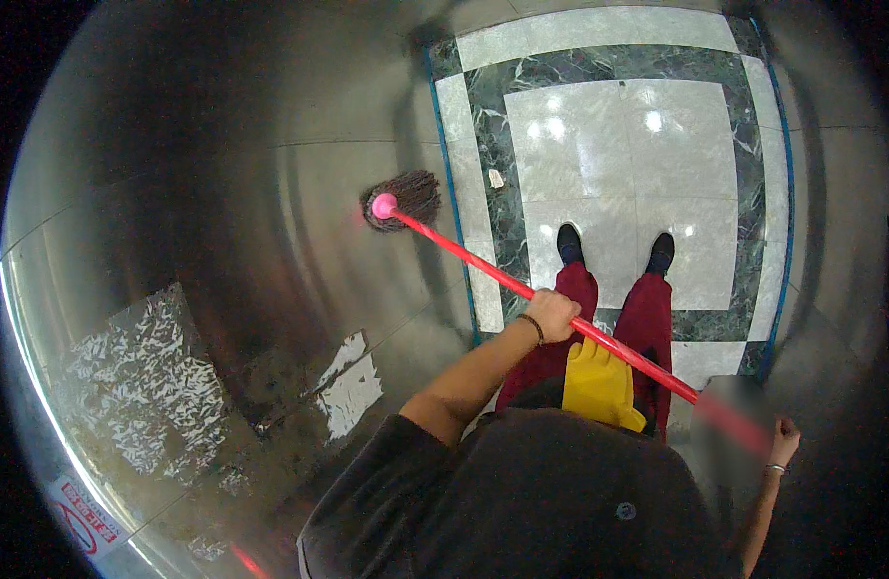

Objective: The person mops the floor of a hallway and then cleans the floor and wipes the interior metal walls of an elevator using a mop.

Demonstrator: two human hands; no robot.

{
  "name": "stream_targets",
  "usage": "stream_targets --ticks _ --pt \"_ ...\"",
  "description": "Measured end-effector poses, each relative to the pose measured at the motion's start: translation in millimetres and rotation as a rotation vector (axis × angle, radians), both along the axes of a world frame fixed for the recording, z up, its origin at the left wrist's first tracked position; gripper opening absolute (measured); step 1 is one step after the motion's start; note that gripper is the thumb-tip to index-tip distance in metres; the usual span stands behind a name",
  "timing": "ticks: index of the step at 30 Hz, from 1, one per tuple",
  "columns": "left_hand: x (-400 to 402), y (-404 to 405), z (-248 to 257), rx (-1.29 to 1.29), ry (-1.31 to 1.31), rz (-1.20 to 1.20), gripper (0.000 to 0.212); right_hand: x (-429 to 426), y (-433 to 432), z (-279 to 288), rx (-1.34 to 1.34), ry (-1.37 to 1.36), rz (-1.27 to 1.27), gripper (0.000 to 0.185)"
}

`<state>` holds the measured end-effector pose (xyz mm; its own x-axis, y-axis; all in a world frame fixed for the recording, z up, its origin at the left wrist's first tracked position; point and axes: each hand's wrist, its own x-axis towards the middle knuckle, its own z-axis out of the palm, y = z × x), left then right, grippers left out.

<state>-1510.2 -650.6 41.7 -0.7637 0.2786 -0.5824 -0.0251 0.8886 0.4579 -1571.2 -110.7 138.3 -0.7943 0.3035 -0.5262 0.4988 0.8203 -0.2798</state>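
Observation:
A mop with a red handle [480,266] slants across in front of my body. Around the middle of its handle, my left hand [553,315] is closed, with a dark bracelet at the wrist. My right hand [786,438] is by the handle's upper end, fingers curled; a blurred patch hides part of the handle there. The dark stringy mop head [419,197], with its pink socket [383,206], lies against the brushed metal wall [343,268] on my left. Yellow rubber gloves [596,387] hang at my waist.
My shoes stand on pale tiles [676,145] framed by dark green marble [503,239]. A small pale scrap [495,178] lies on the floor at left. The left wall carries torn white sticker remnants [352,394], a large patch of residue [162,391] and a printed sign [86,517].

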Motion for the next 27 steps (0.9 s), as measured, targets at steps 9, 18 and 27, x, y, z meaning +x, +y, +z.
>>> stream_targets --ticks 9,18,27 --pt "-39 9 63 -0.031 -0.013 -0.113 0.022 11 50 -45 -0.27 0.111 -0.094 0.014" --pt "-74 -41 68 -0.15 0.319 -0.07 0.018 1 -10 -28 -0.203 0.093 0.019 0.022" --pt "-105 -110 23 -0.255 0.328 -0.003 0.015 37 -131 -37 -0.45 0.128 -0.19 0.017"
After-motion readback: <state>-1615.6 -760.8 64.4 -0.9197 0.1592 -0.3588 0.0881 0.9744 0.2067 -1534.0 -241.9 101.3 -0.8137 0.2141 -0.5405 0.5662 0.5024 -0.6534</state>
